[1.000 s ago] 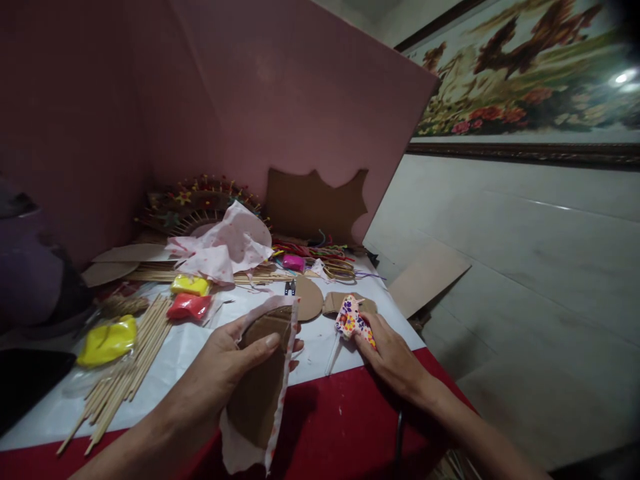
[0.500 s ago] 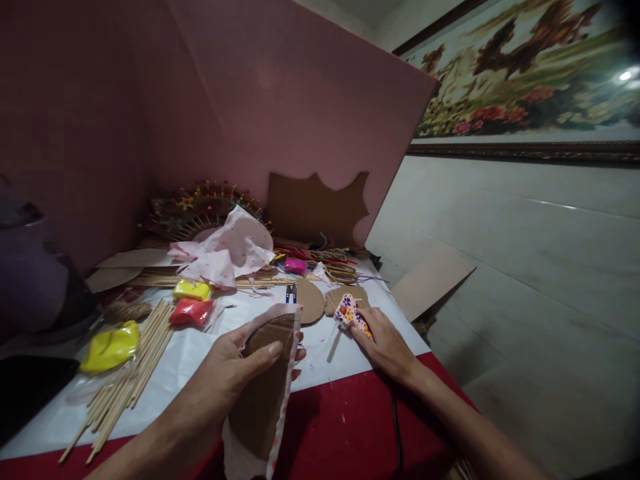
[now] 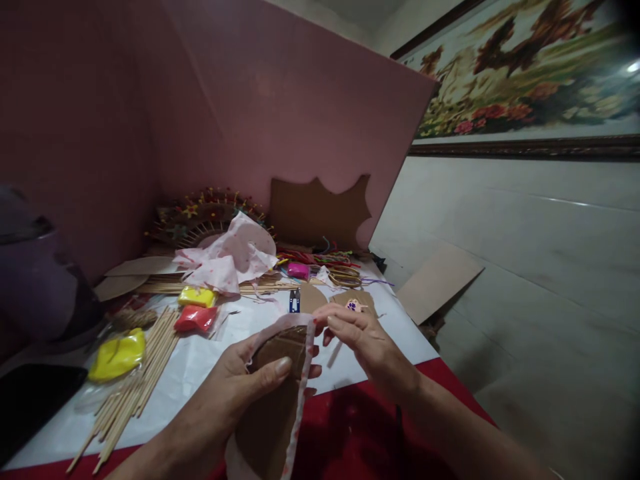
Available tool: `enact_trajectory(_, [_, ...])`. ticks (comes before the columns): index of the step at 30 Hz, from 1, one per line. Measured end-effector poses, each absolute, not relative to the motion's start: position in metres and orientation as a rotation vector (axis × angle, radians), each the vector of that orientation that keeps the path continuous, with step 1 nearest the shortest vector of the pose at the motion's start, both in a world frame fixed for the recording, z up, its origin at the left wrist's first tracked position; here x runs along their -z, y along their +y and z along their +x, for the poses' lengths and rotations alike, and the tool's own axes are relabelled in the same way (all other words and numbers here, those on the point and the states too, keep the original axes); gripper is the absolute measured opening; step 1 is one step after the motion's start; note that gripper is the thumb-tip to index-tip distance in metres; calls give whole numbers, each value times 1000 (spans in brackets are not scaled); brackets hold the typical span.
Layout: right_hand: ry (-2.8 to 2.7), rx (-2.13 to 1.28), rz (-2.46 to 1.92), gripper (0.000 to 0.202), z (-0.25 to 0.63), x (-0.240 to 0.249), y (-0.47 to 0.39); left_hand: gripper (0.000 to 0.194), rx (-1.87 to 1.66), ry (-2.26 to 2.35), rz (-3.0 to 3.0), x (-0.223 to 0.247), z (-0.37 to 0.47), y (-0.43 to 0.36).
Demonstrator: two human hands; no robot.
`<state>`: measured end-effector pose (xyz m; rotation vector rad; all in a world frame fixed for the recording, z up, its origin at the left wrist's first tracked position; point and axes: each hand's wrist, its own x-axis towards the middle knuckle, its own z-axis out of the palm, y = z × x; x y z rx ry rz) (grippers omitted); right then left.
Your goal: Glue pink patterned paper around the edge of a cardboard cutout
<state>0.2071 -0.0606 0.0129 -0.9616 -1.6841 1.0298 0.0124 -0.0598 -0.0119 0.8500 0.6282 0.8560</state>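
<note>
My left hand [image 3: 250,380] grips a curved piece of brown cardboard [image 3: 267,417], its thumb lying across the front and its fingers behind. White fabric with pinkish-red spots [image 3: 299,393] is folded over the cardboard's rim. At the top right corner of that fabric is my right hand [image 3: 363,343], fingers bent together and their tips on the edge; the exact grip is partly hidden. Behind the right hand, a flower-patterned glue gun [image 3: 354,305] lies on the table, mostly covered from view. Small dark thread snips [image 3: 295,301] rest beside a rounded cardboard piece [image 3: 313,298].
Wooden sticks [image 3: 143,377], yellow clay [image 3: 117,355] and a red clay packet [image 3: 195,319] lie on the left. Crumpled spotted fabric [image 3: 233,260] sits farther back. Scalloped cardboard [image 3: 317,210] leans on the pink panel [image 3: 280,93]. A kettle-like object [image 3: 45,287] stands far left.
My right hand has let go of the glue gun and moved left to the fabric's top corner. My left hand still holds the cardboard. The view has shifted slightly.
</note>
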Motion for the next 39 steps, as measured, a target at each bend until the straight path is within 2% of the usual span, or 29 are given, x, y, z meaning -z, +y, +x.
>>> enact_trajectory(7, [-1511, -1330, -777, 15, 199, -15, -52, 45, -843, 625, 897, 11, 12, -59])
enact_trajectory(25, [-1502, -1223, -1027, 21, 200, -27, -55, 40, -783, 596, 1030, 14, 9, -59])
enact_trajectory(28, [-1610, -1059, -1075, 20, 199, -30, -56, 41, -788, 601, 1010, 13, 10, -60])
enact_trajectory(31, [-1796, -716, -1086, 16, 199, -32, -59, 40, -774, 611, 987, 12, 11, -61])
enact_trajectory(39, [-2242, -39, -845, 11, 207, -31, -63, 30, -727, 574, 902, 5, 11, -61])
